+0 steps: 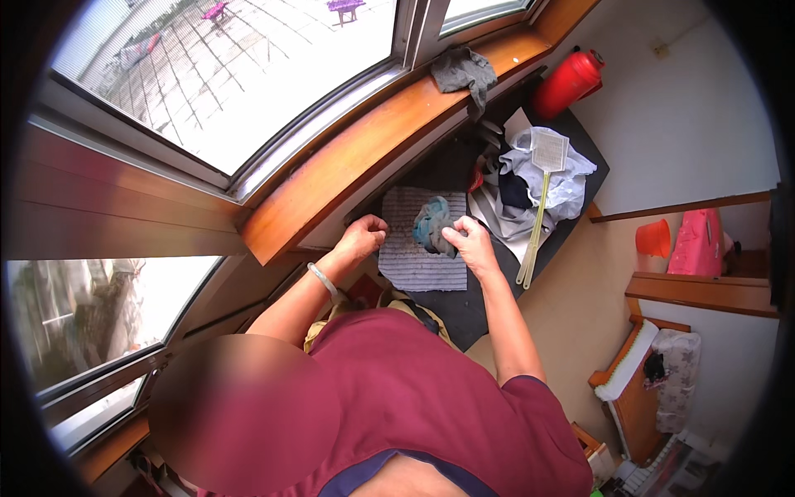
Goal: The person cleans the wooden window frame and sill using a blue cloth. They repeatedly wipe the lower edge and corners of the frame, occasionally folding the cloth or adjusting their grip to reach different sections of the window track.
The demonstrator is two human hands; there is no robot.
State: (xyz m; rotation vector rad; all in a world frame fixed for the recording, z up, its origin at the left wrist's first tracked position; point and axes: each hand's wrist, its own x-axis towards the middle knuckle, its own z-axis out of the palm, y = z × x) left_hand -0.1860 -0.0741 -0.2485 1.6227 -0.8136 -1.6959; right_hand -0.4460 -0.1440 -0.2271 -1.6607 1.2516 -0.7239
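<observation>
My right hand (475, 245) pinches the edge of a crumpled grey-and-blue cloth (433, 225) between thumb and fingers. The cloth is bunched up above a ribbed, greyish mat (422, 273) on a dark tabletop (469, 317). By the mat's left edge, apart from the cloth, is my left hand (366, 236). Its fingers are curled in towards the thumb, and I see nothing between them. A pale bangle (322, 281) circles the left wrist.
Right of the mat lies a heap of fabric and a translucent plastic bag (577, 177), with a fly swatter (542, 211) across it. A red thermos flask (568, 84) stands behind. A grey rag (464, 73) hangs over the wooden windowsill (360, 161).
</observation>
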